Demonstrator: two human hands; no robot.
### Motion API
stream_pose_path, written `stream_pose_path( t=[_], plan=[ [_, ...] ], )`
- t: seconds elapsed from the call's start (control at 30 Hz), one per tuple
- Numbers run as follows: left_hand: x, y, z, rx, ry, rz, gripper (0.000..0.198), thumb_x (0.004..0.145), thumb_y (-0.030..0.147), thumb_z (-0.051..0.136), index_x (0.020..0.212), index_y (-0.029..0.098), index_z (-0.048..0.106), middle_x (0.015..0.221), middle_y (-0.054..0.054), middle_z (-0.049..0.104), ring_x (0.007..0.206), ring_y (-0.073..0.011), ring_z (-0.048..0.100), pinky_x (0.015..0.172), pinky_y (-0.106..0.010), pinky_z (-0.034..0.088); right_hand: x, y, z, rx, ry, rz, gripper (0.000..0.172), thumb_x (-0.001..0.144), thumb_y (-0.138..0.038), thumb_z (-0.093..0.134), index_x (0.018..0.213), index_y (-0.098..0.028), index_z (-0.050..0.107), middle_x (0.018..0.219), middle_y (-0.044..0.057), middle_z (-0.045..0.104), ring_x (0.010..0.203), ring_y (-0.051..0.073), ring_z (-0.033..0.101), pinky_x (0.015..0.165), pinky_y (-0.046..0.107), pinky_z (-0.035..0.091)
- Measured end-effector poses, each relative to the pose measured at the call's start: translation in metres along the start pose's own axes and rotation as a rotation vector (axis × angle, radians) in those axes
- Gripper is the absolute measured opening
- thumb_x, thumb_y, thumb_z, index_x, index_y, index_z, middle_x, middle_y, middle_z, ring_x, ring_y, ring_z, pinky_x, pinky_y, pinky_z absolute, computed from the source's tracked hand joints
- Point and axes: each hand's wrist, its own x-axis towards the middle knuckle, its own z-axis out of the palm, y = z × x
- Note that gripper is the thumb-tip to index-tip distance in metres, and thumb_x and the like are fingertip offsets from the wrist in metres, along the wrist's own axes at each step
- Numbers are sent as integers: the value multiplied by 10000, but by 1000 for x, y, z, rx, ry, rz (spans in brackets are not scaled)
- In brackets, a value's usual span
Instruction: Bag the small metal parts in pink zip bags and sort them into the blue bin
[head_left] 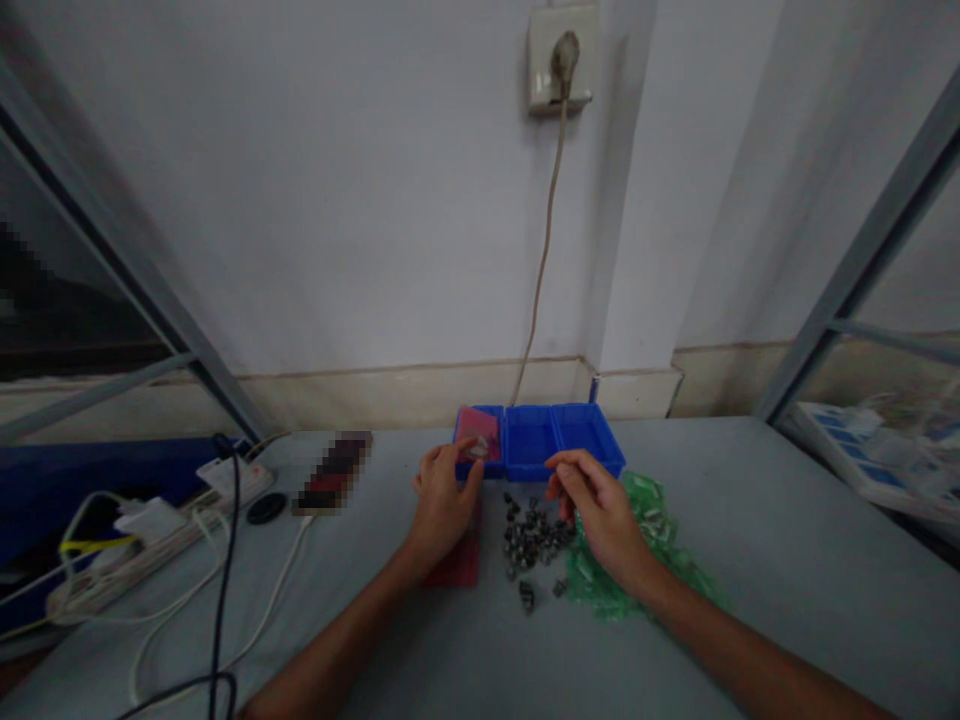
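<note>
My left hand (441,500) pinches a small pale part between thumb and fingers, right at the near rim of the leftmost of three blue bins (528,461). That bin holds a red piece (478,429). My right hand (600,505) has its fingers curled downward over a heap of small dark metal parts (534,545). What they hold, if anything, I cannot make out. Under the right wrist lies a green plastic bag (660,540) with pale small parts. A red sheet (457,570) sits beneath my left wrist.
A power strip (161,535) with white and black cables lies at the left of the grey table. A black round cap (265,508) and a blurred-out dark object (334,473) sit near it. A wall socket (561,60) feeds a cord down behind the bins. Metal frames flank both sides.
</note>
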Motion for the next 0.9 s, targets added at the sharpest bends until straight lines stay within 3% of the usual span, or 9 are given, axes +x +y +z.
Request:
stream_pose_path(
  t=[0.27,0.5,0.77,0.9],
  plan=[
    [2,-2,1,-25,7,23,316,1007,321,643,1305,247,719,1241,-107,758,1284,-352,573,1085,-558,441,-1,-2,1,-22,-6,4,384,1007,-619,616,1060,-248,694,794,10,682,575,167,568,530,287,430],
    [2,-6,3,-4,12,61,325,1027,322,616,1332,251,702,1292,-108,746,1310,-343,559,1116,-571,432,0,-2,1,-28,-13,0,383,1008,-623,612,1053,-251,694,788,6,679,574,167,567,535,288,430],
    [-3,0,4,198,-33,95,402,1042,334,604,1436,253,623,1411,-135,691,1433,-426,450,1107,-644,386,-1,-2,2,-27,-23,11,397,1000,-637,612,1034,-251,700,782,7,680,586,173,574,537,287,441],
    [-1,-3,5,186,-31,114,395,1046,271,577,1436,224,613,1409,-145,688,1411,-408,470,1110,-623,396,-1,-2,2,-23,-26,14,384,1003,-621,619,1028,-246,699,785,8,682,590,169,577,535,281,439]
  ],
)
